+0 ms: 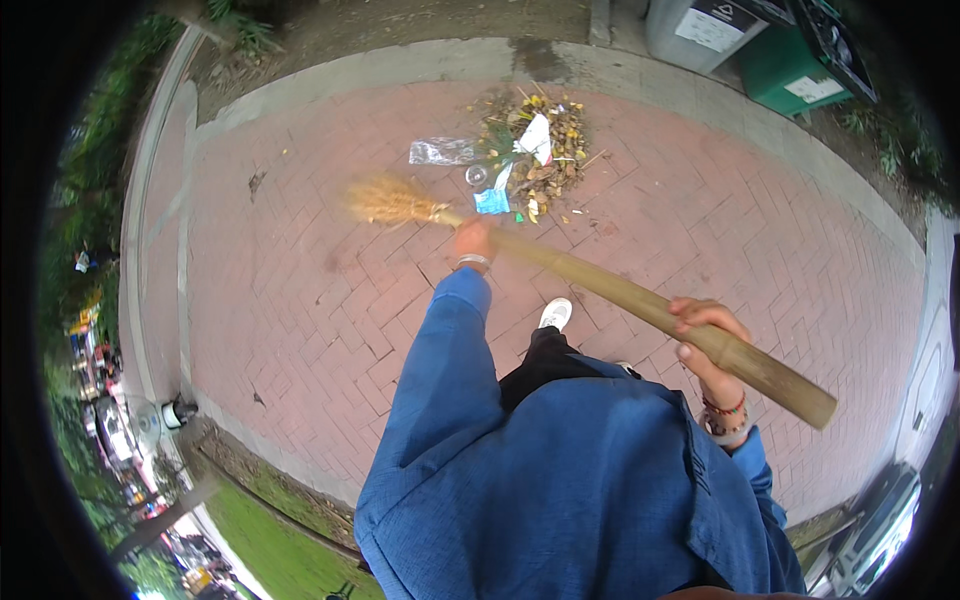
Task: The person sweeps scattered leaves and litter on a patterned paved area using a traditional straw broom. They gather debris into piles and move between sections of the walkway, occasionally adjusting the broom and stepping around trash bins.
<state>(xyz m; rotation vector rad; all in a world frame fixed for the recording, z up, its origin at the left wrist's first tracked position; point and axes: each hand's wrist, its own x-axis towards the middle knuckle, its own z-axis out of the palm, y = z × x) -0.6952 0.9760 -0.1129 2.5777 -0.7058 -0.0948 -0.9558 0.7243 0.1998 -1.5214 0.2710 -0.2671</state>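
A broom with a thick bamboo handle (607, 281) lies slantwise across the view, its straw head (390, 199) to the left and slightly blurred. Near the straw end, my left hand (475, 241) is closed around the handle. My right hand (712, 341) grips the handle's thick end at the right. Beyond the broom is a pile of dry leaves (559, 176) on the red brick pavement. White paper (535, 139), a blue wrapper (492, 201), a clear plastic bag (441, 151) and a round clear plastic piece (475, 175) lie in or beside the pile.
A green bin (787, 71) and a grey bin (694, 34) stand at the upper right, behind the concrete edging (652, 82). Grass (277, 532) and a low rail border the lower left. A parked car (874, 536) shows at the lower right.
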